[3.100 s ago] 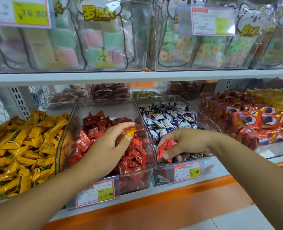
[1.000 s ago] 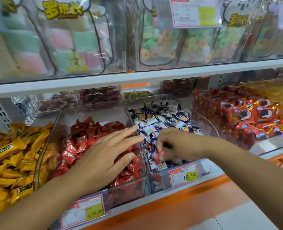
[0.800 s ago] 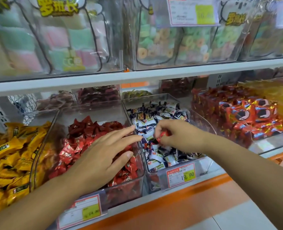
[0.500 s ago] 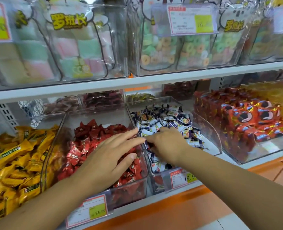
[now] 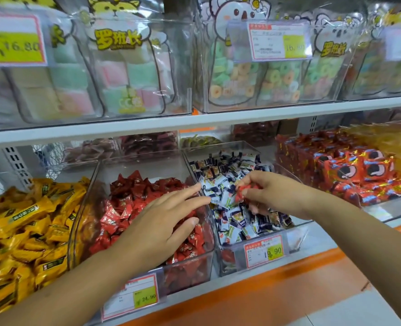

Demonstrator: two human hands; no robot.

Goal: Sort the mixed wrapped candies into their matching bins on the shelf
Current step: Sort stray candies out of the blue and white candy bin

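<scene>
**Desk:** What sat nearest the lens?

**Photographer:** Two bare forearms, reaching in over the shelf lip (image 5: pixel 265 287) and past a price tag (image 5: pixel 131 295) clipped to the red bin (image 5: pixel 190 275).

**Desk:** And the hands?

**Photographer:** The left hand (image 5: pixel 161 222) was open, with straight fingers spread over the red candies (image 5: pixel 133 198), touching or just above them. The right hand (image 5: pixel 272 191), just beside it, pinched a stray red candy (image 5: pixel 240 193) in its fingertips. It held the candy just above the blue-and-white candies (image 5: pixel 227 180) in the blue bin (image 5: pixel 298 236).

**Desk:** So which step was that?

**Photographer:** By my reading, mid-sort. The stray was picked out and lifted clear of the wrong bin, but not yet delivered.

**Desk:** What did the next move call for?

**Photographer:** Probably a short carry to the person's left, over the wall the two bins share, and a release among the matching reds. The left hand covered much of that pile, so it would likely have to shift, or the drop go beside it. The pinch looked light, and a crinkly wrapper could slip.

**Desk:** Anything farther off?

**Photographer:** Yellow candies (image 5: pixel 25 220) were heaped far left, and red packets (image 5: pixel 350 170) far right. Dim bins stood behind. On the upper shelf (image 5: pixel 194 124) stood bags of marshmallows (image 5: pixel 124 76) and ring gummies (image 5: pixel 253 78).
</scene>
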